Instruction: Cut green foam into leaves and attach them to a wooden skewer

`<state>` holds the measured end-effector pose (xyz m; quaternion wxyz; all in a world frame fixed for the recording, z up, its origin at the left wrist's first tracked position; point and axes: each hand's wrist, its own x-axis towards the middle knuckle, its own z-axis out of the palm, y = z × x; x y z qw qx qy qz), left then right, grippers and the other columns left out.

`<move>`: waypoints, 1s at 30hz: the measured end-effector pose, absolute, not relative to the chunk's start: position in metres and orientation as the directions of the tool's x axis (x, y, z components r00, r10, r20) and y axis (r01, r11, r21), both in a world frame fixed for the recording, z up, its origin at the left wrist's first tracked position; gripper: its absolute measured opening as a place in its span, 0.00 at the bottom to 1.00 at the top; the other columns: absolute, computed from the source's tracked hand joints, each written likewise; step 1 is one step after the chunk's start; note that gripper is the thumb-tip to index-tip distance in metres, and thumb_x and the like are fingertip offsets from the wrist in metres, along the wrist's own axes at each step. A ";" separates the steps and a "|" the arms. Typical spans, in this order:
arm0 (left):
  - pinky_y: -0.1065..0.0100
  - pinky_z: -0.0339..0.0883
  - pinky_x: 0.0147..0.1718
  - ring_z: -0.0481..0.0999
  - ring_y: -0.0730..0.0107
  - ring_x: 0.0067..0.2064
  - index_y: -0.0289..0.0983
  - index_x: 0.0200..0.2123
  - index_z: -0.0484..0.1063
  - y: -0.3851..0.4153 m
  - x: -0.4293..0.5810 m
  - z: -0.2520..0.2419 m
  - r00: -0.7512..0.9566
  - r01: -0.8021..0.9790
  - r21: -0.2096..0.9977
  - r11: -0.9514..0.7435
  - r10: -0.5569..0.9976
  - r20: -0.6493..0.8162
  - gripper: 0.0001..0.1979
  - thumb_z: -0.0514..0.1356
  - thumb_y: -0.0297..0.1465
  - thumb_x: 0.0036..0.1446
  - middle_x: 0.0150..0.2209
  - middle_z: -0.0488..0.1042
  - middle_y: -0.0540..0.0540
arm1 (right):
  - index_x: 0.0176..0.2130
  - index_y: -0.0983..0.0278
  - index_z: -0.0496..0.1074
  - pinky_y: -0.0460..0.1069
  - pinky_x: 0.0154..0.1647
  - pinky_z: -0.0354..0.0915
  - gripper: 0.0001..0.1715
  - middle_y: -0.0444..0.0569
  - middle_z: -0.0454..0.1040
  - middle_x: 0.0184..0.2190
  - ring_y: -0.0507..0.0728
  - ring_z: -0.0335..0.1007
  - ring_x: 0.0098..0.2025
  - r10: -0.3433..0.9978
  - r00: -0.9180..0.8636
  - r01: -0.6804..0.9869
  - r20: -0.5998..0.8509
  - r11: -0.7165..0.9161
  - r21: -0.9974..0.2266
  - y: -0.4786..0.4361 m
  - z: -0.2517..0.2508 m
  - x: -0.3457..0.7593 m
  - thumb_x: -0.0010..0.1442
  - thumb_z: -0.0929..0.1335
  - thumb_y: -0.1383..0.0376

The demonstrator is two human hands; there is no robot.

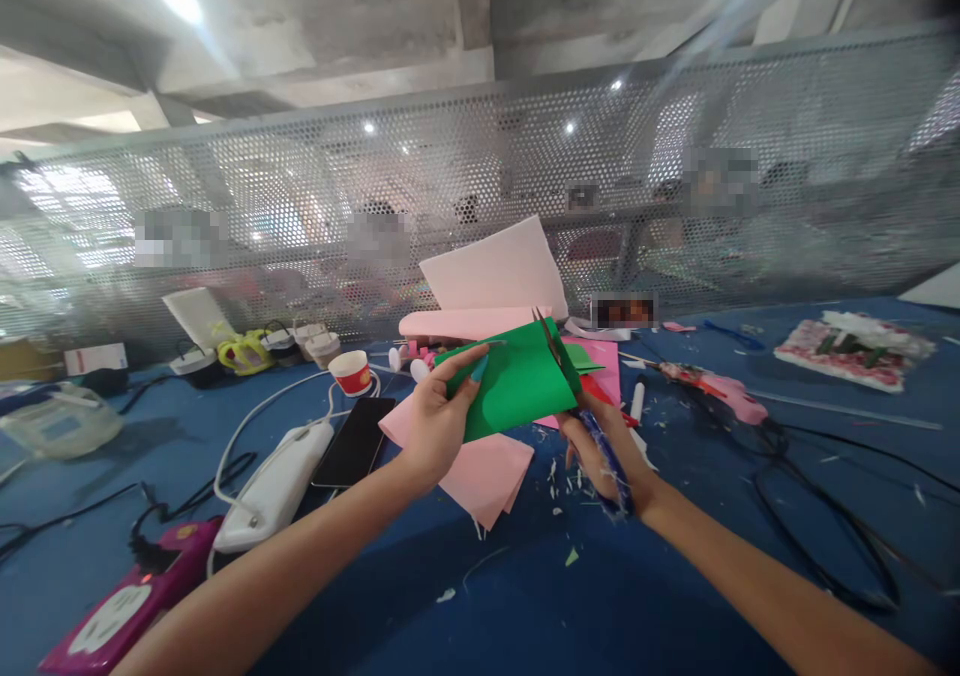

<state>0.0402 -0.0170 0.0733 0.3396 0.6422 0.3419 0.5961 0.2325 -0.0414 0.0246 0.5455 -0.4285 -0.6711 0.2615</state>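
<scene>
My left hand [439, 418] grips a folded green sheet [517, 381] by its left edge, the thumb lying on top. In my right hand [600, 446] is a pair of scissors [549, 336], whose blades point away from me across the sheet's right end. The blue handle loops by my right wrist. Just beneath the green sheet lie pink sheets [487, 481] on the blue table, and a smaller green piece [583, 358] rests on a brighter pink sheet [609, 361] behind my right hand. My fingers partly hide the scissors' lower part.
A black phone [356, 443], a white power strip [274, 486] and a red paper cup [350, 373] stand left. On the right lie a pink glue gun [720, 393] and a black cable [825, 586]. Paper scraps [572, 556] litter the blue table [525, 616]. A perforated metal screen [300, 196] closes the back.
</scene>
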 end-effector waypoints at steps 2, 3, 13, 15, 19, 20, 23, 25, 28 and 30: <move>0.62 0.66 0.51 0.72 0.62 0.52 0.43 0.48 0.75 -0.017 0.040 0.073 0.062 0.029 0.850 -0.527 0.849 0.524 0.15 0.59 0.30 0.56 0.51 0.74 0.47 | 0.31 0.61 0.64 0.46 0.18 0.58 0.11 0.37 0.59 0.16 0.50 0.60 0.17 0.857 -0.036 0.283 0.514 0.502 -0.817 -0.042 0.024 0.232 0.61 0.62 0.57; 0.62 0.67 0.50 0.72 0.62 0.51 0.43 0.48 0.75 -0.016 0.039 0.072 0.065 0.024 0.852 -0.522 0.852 0.520 0.15 0.60 0.30 0.56 0.51 0.74 0.47 | 0.29 0.61 0.63 0.46 0.19 0.58 0.12 0.37 0.59 0.16 0.50 0.59 0.17 0.855 -0.036 0.279 0.518 0.506 -0.816 -0.043 0.024 0.232 0.61 0.62 0.57; 0.64 0.68 0.47 0.73 0.64 0.50 0.42 0.49 0.74 -0.013 0.036 0.071 0.087 0.064 0.841 -0.537 0.843 0.531 0.16 0.59 0.31 0.57 0.50 0.75 0.47 | 0.25 0.60 0.58 0.45 0.15 0.57 0.14 0.36 0.56 0.14 0.48 0.56 0.14 0.867 -0.050 0.223 0.496 0.494 -0.840 -0.043 0.025 0.230 0.61 0.61 0.59; 0.64 0.68 0.48 0.73 0.63 0.51 0.42 0.49 0.74 -0.014 0.036 0.072 0.085 0.072 0.839 -0.539 0.842 0.533 0.16 0.59 0.31 0.57 0.50 0.75 0.46 | 0.26 0.60 0.59 0.45 0.15 0.58 0.13 0.36 0.56 0.15 0.49 0.57 0.15 0.873 -0.042 0.224 0.487 0.483 -0.846 -0.043 0.023 0.230 0.61 0.62 0.59; 0.61 0.66 0.52 0.72 0.61 0.52 0.41 0.48 0.75 -0.016 0.038 0.073 0.075 0.080 0.836 -0.543 0.840 0.538 0.15 0.59 0.31 0.56 0.50 0.75 0.45 | 0.27 0.60 0.60 0.44 0.15 0.59 0.13 0.35 0.56 0.14 0.48 0.57 0.13 0.876 -0.041 0.223 0.480 0.476 -0.851 -0.043 0.021 0.230 0.61 0.62 0.59; 0.61 0.65 0.52 0.72 0.61 0.53 0.41 0.48 0.75 -0.016 0.038 0.074 0.073 0.081 0.834 -0.545 0.838 0.541 0.15 0.60 0.31 0.56 0.50 0.75 0.45 | 0.27 0.60 0.60 0.44 0.15 0.59 0.12 0.35 0.56 0.14 0.48 0.56 0.13 0.876 -0.043 0.220 0.480 0.477 -0.851 -0.043 0.021 0.230 0.61 0.62 0.59; 0.60 0.64 0.53 0.72 0.61 0.53 0.41 0.47 0.75 -0.016 0.039 0.074 0.072 0.075 0.832 -0.549 0.835 0.545 0.15 0.60 0.30 0.56 0.50 0.75 0.46 | 0.27 0.60 0.60 0.44 0.15 0.59 0.11 0.36 0.57 0.15 0.49 0.58 0.13 0.871 -0.035 0.230 0.490 0.484 -0.844 -0.044 0.022 0.230 0.60 0.61 0.60; 0.61 0.65 0.53 0.72 0.61 0.53 0.41 0.47 0.75 -0.016 0.039 0.074 0.077 0.075 0.834 -0.547 0.837 0.542 0.15 0.59 0.30 0.56 0.50 0.75 0.46 | 0.27 0.61 0.61 0.44 0.15 0.59 0.11 0.37 0.59 0.15 0.49 0.59 0.14 0.869 -0.025 0.248 0.494 0.484 -0.839 -0.044 0.022 0.229 0.59 0.62 0.60; 0.61 0.65 0.53 0.72 0.61 0.52 0.42 0.48 0.75 -0.017 0.039 0.074 0.077 0.090 0.832 -0.547 0.837 0.542 0.15 0.59 0.30 0.56 0.50 0.75 0.46 | 0.28 0.61 0.63 0.45 0.15 0.58 0.09 0.37 0.59 0.15 0.49 0.59 0.14 0.868 -0.022 0.267 0.497 0.484 -0.833 -0.044 0.023 0.229 0.59 0.61 0.61; 0.60 0.65 0.53 0.72 0.61 0.53 0.41 0.47 0.75 -0.018 0.039 0.075 0.077 0.092 0.831 -0.549 0.836 0.544 0.15 0.59 0.30 0.56 0.50 0.75 0.46 | 0.29 0.62 0.64 0.45 0.15 0.57 0.09 0.36 0.59 0.14 0.50 0.59 0.13 0.864 -0.019 0.284 0.504 0.488 -0.826 -0.045 0.023 0.228 0.59 0.61 0.60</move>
